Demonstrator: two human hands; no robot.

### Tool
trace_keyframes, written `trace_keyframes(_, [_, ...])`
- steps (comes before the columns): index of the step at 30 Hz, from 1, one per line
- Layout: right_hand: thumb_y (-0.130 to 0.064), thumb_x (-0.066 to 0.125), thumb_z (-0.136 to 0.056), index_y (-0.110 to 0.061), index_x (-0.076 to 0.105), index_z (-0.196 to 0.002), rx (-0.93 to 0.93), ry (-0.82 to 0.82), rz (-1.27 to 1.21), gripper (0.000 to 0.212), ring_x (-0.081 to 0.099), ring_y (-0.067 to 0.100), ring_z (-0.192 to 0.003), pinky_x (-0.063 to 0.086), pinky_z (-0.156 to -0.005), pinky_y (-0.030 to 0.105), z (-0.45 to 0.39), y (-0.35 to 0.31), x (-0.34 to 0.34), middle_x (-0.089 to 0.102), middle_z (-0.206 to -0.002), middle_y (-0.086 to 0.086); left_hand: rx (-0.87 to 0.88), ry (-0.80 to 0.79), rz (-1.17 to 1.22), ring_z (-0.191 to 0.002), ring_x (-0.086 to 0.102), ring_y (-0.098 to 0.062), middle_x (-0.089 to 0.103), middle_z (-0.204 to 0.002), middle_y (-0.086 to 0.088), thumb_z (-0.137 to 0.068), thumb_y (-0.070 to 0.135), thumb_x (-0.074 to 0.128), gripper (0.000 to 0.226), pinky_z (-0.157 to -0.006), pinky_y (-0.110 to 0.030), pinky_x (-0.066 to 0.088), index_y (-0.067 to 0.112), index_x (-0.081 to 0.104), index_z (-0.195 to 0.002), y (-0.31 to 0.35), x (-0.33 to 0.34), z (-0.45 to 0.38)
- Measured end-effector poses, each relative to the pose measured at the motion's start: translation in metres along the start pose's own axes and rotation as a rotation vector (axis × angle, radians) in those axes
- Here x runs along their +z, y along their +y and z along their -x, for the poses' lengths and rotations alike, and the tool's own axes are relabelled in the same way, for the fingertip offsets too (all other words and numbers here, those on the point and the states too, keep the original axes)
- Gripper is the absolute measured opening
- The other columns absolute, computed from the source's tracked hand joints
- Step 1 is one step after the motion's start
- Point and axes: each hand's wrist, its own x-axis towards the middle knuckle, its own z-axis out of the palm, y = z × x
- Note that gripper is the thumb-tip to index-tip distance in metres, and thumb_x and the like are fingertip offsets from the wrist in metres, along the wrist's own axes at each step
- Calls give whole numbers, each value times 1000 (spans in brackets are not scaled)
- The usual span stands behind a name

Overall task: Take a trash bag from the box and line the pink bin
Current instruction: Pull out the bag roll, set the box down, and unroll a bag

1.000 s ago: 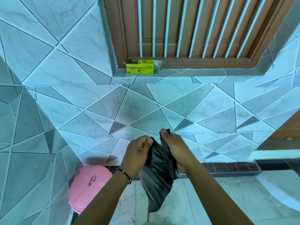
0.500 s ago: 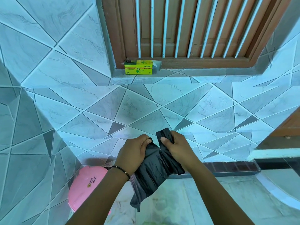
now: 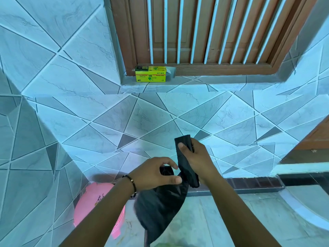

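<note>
Bag [image 3: 160, 209] out of box [image 3: 151, 74], part unfolded; both hands' fingers pinch it: right hand [image 3: 197, 157], left hand [image 3: 156, 173]. Bin [image 3: 92, 205] unlined.

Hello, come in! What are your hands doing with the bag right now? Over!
Right hand grips the black trash bag up top. Left hand pinches it lower down. Bag not yet opened; pink bin unlined. Nothing in the way.

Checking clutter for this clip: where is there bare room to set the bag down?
Free: window ledge right of the yellow box; floor right of the right hand. Crowded: lower left, around the pink bin, left hand and black bag.
</note>
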Motion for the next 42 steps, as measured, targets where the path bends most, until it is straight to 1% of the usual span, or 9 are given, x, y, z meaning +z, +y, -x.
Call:
trace_keyframes(3, [-30,55,-91,-21,62,-93,48,-36,-134,11,61,20,-75,51,-73,35,1,-2,-3,65,-83,5,50,-35,47,-61,52,2,60,-63,18,-73,38,74,19,-67,-17,43,23,66,-82,4,1,-4])
trace_keyframes(7, [-31,66,-84,-23,59,-98,154,-164,-104,18,64,21,-85,53,-80,33,2,7,-15,66,-96,8,77,9,-114,-77,56,-6,62,-78,7,-77,29,71,9,-78,-24,44,22,67,-79,1,-5,-7])
trace_keyframes(9, [-23,73,-78,-17,56,-106,203,-282,-26,33,65,23,-88,54,-79,30,2,13,-18,65,-97,10,72,58,-200,-86,58,-14,64,-88,0,-80,26,68,7,-82,-28,45,20,65,-82,-1,-8,-9])
trace_keyframes(11, [-12,73,-78,-14,56,-101,219,-325,-38,29,63,23,-85,53,-77,30,4,16,-15,62,-92,9,58,80,-197,-88,61,-18,68,-93,-3,-83,23,64,4,-82,-31,48,22,60,-82,-1,-9,-11])
trace_keyframes(18, [-9,56,-90,-22,53,-110,181,-50,-134,25,62,24,-103,50,-93,41,-2,20,-11,64,-112,6,53,117,-397,-89,62,-25,72,-100,-6,-92,16,47,23,-78,-31,50,23,67,-101,-9,-4,-13])
trace_keyframes(25, [-6,54,-91,-13,52,-113,162,202,-284,23,61,23,-95,51,-75,34,-10,14,-25,61,-109,8,58,199,-353,-78,62,-23,72,-85,-3,-94,26,48,20,-72,-32,49,24,67,-97,-18,-20,-11])
trace_keyframes(33, [-2,53,-91,-11,51,-112,154,342,-522,23,60,25,-94,51,-80,39,-14,13,-28,62,-102,5,98,270,-454,-77,54,-20,69,-90,0,-92,16,44,20,-64,-25,39,24,62,-97,-19,-26,-11])
trace_keyframes(38, [-1,65,-82,-7,52,-119,161,105,-601,40,63,28,-103,52,-86,39,-7,12,-24,65,-108,10,102,243,-229,-61,47,-16,56,-68,2,-95,20,41,20,-60,-27,36,23,57,-84,-18,-25,-8])
trace_keyframes(42, [-3,81,-64,-14,50,-122,147,-282,-220,67,67,24,-101,55,-86,35,3,5,-14,66,-110,11,106,283,-157,-57,44,-12,48,-55,5,-87,44,43,26,-59,-29,37,30,46,-65,-16,-29,-6])
